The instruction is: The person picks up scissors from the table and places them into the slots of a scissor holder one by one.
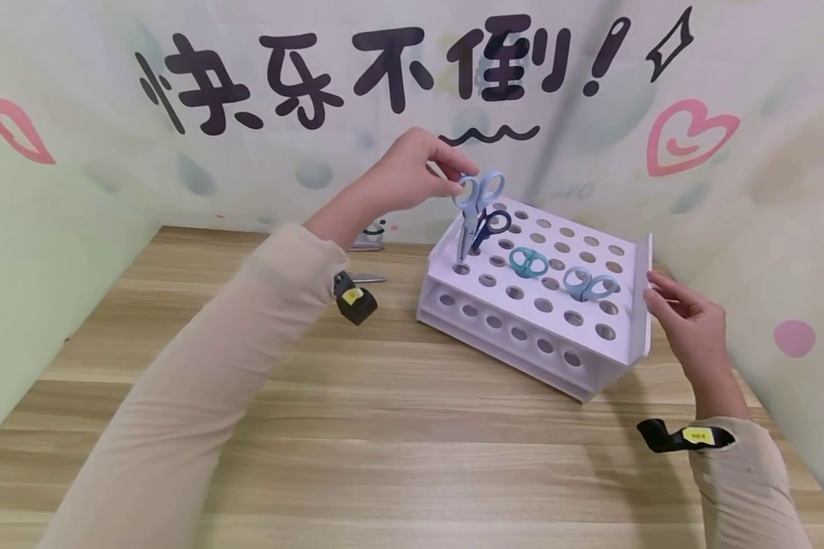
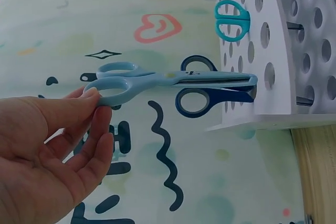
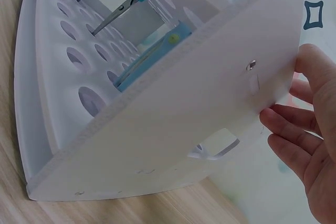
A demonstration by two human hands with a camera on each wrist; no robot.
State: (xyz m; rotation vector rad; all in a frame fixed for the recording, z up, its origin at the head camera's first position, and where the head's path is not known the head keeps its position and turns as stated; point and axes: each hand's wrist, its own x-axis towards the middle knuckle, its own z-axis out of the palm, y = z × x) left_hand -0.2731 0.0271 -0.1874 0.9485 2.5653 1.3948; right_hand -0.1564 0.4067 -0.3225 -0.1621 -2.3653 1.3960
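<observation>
In the head view my left hand (image 1: 412, 171) pinches light blue scissors (image 1: 472, 210) by one finger loop, blades down. Their tips are right at a hole in the left part of the white perforated rack (image 1: 618, 339). Just behind them, dark blue scissors (image 1: 499, 221) stand in the rack. Farther right, teal scissors (image 1: 529, 262) and a second light blue pair (image 1: 589, 284) sit with handles up. The fingertips of my right hand (image 1: 693, 324) touch the rack's right side panel (image 3: 231, 108). Below the top plate, the right wrist view shows a light blue blade (image 3: 152, 56).
Silvery pointed blades (image 1: 367, 278) lie on the wooden table (image 1: 357, 427) behind my left forearm, their other ends hidden. A printed cloth (image 1: 316, 175) hangs behind and beside the table, close to the rack's back.
</observation>
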